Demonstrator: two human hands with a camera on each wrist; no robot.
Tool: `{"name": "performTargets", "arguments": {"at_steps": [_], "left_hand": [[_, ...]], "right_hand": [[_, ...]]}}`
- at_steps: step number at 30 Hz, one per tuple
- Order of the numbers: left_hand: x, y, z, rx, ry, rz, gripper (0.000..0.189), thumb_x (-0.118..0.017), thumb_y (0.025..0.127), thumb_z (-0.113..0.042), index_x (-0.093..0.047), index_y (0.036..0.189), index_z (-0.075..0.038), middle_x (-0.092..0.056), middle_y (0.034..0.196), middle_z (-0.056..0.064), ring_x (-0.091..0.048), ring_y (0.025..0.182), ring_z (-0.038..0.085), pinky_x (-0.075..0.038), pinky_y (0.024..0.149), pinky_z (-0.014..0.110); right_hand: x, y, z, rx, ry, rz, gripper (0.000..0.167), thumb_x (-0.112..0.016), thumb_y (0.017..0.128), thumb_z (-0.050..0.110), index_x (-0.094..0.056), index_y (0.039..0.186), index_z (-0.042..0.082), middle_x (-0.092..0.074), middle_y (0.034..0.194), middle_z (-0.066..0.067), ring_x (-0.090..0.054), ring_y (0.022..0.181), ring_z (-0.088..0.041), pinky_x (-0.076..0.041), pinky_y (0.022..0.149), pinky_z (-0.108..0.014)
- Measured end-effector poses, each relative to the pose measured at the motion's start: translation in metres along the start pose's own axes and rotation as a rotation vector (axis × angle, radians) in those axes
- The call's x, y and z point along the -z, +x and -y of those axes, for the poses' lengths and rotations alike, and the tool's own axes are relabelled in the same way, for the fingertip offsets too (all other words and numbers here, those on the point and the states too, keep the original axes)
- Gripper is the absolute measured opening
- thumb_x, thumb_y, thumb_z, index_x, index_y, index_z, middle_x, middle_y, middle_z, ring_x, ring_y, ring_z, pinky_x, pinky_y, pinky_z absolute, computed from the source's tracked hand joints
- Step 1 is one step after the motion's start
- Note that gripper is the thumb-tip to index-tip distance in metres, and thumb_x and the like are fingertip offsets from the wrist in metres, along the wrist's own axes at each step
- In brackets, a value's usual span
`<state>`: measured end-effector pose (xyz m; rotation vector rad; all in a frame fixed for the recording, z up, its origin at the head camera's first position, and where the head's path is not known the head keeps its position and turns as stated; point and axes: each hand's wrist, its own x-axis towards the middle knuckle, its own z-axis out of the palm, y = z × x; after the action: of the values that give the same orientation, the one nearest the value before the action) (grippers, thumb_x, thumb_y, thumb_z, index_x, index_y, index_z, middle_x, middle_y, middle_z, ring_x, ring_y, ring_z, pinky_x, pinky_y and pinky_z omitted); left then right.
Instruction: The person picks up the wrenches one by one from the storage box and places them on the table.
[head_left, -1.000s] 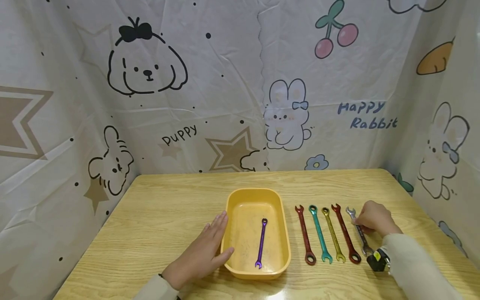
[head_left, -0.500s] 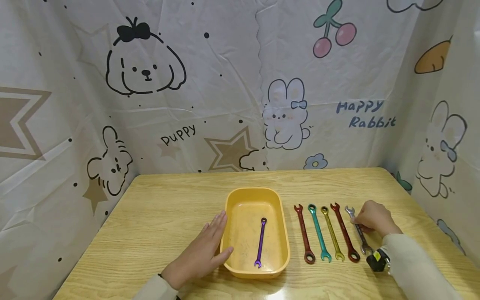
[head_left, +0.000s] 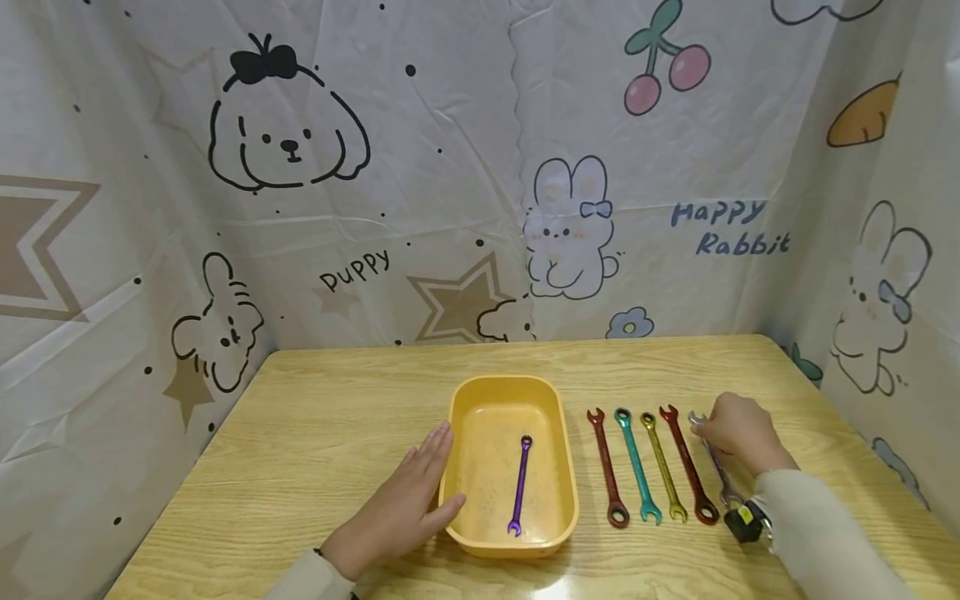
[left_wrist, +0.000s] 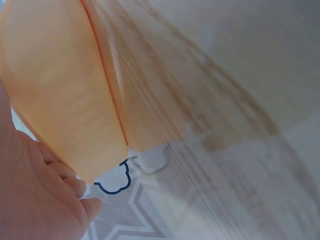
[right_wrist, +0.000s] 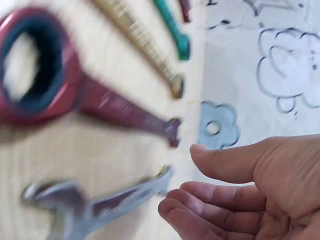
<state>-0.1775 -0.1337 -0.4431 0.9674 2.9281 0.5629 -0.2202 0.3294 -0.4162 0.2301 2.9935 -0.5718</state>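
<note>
My left hand [head_left: 393, 504] lies with straight fingers along the left wall of a yellow plastic tray [head_left: 468, 546], its thumb over the rim. Inside the tray is a purple combination wrench [head_left: 521, 487]. At the right, my right hand [head_left: 744, 433] is over a silver combination wrench [head_left: 722, 477], covering part of it in the head view. In the right wrist view the thumb stands apart from the loosely bent fingers, with nothing between them. The silver wrench [right_wrist: 120, 204] lies on the table just beyond those fingertips.
Left of the silver wrench lie a dark red wrench [head_left: 688, 467], a yellow-gold wrench [head_left: 664, 468], a teal wrench [head_left: 638, 468] and another red wrench [head_left: 607, 468], roughly parallel. The wooden table [head_left: 337, 417] ends at a printed cloth backdrop [head_left: 442, 192].
My right hand has shifted slightly up and left over the silver wrench. My left hand and the wrenches stay in place; the head view has drifted a little.
</note>
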Motion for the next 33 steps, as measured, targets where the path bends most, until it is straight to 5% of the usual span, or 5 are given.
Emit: {"name": "performTargets", "arguments": {"at_steps": [5,9,15,23,33], "left_hand": [[0.000,-0.001,0.000,0.001,-0.001,-0.002,0.080,-0.044,0.099,-0.048,-0.007,0.154,-0.003,-0.004,0.161,0.011,-0.010,0.147,0.029,-0.016,0.116,0.051],[0.000,0.000,0.000,0.001,-0.008,0.000,0.079,-0.044,0.099,-0.047,-0.008,0.154,-0.002,-0.004,0.161,0.011,-0.010,0.147,0.029,-0.016,0.116,0.051],[-0.001,-0.001,0.000,0.004,-0.009,-0.003,0.079,-0.044,0.099,-0.047,-0.009,0.154,-0.002,-0.005,0.161,0.011,-0.010,0.147,0.029,-0.016,0.116,0.051],[0.001,0.000,-0.001,0.006,-0.014,0.005,0.080,-0.045,0.099,-0.047,-0.007,0.154,-0.003,-0.003,0.161,0.010,-0.005,0.147,0.023,-0.014,0.116,0.050],[0.000,0.000,-0.001,0.007,-0.016,0.005,0.080,-0.044,0.099,-0.047,-0.006,0.154,-0.003,-0.003,0.161,0.010,-0.004,0.147,0.023,-0.014,0.116,0.050]], "right_hand": [[0.007,-0.004,0.022,0.092,0.042,-0.030,0.043,-0.066,0.088,0.022,-0.054,0.050,0.008,-0.033,0.045,0.007,-0.034,0.043,-0.010,-0.028,0.043,-0.024],[0.014,-0.008,0.044,0.138,0.065,-0.044,0.030,-0.067,0.088,0.024,-0.070,0.072,-0.002,-0.054,0.057,-0.001,-0.046,0.053,-0.015,-0.036,0.048,-0.029],[0.019,-0.015,0.082,0.184,0.131,-0.004,0.033,-0.065,0.091,0.026,-0.070,0.094,-0.006,-0.065,0.069,-0.006,-0.057,0.059,-0.016,-0.046,0.051,-0.032],[0.016,-0.021,0.130,0.296,0.249,0.072,0.026,-0.066,0.091,0.025,-0.071,0.093,-0.001,-0.065,0.066,-0.002,-0.061,0.061,-0.015,-0.052,0.055,-0.029],[-0.005,-0.014,0.183,0.360,0.398,0.234,0.020,-0.069,0.089,0.018,-0.072,0.088,-0.001,-0.067,0.072,-0.012,-0.066,0.061,-0.019,-0.057,0.058,-0.028]]}}
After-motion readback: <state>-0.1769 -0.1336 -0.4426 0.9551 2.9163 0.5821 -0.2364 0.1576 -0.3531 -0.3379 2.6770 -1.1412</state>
